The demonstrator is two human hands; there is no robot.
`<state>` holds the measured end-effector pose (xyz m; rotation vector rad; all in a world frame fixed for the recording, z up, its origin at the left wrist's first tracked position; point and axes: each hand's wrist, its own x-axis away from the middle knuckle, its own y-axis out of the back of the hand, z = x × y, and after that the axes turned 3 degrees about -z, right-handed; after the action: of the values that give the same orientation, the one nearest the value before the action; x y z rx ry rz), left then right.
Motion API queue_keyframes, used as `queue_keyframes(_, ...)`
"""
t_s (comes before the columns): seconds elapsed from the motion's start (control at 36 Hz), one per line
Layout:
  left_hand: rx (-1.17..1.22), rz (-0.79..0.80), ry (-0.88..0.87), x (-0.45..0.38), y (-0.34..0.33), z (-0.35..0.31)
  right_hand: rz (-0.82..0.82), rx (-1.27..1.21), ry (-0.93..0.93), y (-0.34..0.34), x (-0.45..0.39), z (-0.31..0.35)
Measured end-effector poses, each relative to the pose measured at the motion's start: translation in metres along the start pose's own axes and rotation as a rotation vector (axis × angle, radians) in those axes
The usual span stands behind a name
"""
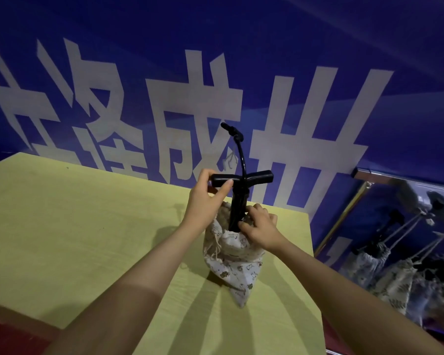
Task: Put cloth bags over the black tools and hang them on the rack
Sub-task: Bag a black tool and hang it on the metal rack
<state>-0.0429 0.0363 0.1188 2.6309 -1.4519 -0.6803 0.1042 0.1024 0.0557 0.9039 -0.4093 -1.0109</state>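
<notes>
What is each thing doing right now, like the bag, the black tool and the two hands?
Cloth bag: mouth open, standing on the table, covering the tool's lower part.
Black tool: upright, handle and hose sticking out.
Left hand: grips the handle.
Right hand: fingers pinch the bag's rim.

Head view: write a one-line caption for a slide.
Left hand grips the black tool by its T-handle while the right hand pinches the printed cloth bag at its mouth, on a yellow table.
</notes>
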Motion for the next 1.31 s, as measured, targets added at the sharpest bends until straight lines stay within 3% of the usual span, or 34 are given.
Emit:
queue_keyframes(0.11,-0.036,-0.006,-0.053,-0.003,-0.005,-0.003,-0.041,-0.029,-0.021,0.003,0.006,-0.003)
queue_keyframes(0.25,-0.060,-0.031,-0.063,-0.003,-0.010,-0.008,-0.329,0.009,0.123,0.004,0.024,-0.006)
queue_keyframes(0.39,-0.116,-0.005,-0.093,-0.001,-0.015,-0.014,-0.091,0.147,0.355,-0.001,0.033,-0.003)
queue_keyframes(0.47,-0.113,-0.025,-0.084,0.000,-0.016,-0.014,-0.076,0.360,0.361,-0.003,0.032,-0.006)
queue_keyframes(0.58,-0.141,-0.008,-0.111,0.003,-0.016,-0.018,-0.091,0.414,0.472,-0.007,0.038,-0.008)
queue_keyframes(0.72,-0.206,-0.010,-0.152,0.004,-0.017,-0.024,-0.071,0.137,0.231,0.002,0.042,0.004)
queue_keyframes(0.81,-0.272,-0.006,-0.184,0.004,-0.019,-0.024,-0.090,0.006,0.236,0.012,0.039,0.010)
queue_keyframes(0.92,-0.390,-0.004,-0.306,0.008,-0.020,-0.022,-0.090,0.032,0.258,0.029,0.037,0.011)
queue_keyframes(1.0,-0.435,-0.013,-0.368,0.006,-0.020,-0.019,-0.176,0.082,0.238,0.037,0.034,0.010)
queue_keyframes(1.08,-0.447,-0.015,-0.374,0.003,-0.018,-0.019,-0.303,0.067,0.196,0.047,0.029,0.012)
queue_keyframes(1.31,-0.463,-0.020,-0.363,-0.002,-0.015,-0.018,-0.416,0.033,0.121,0.077,0.025,0.029)
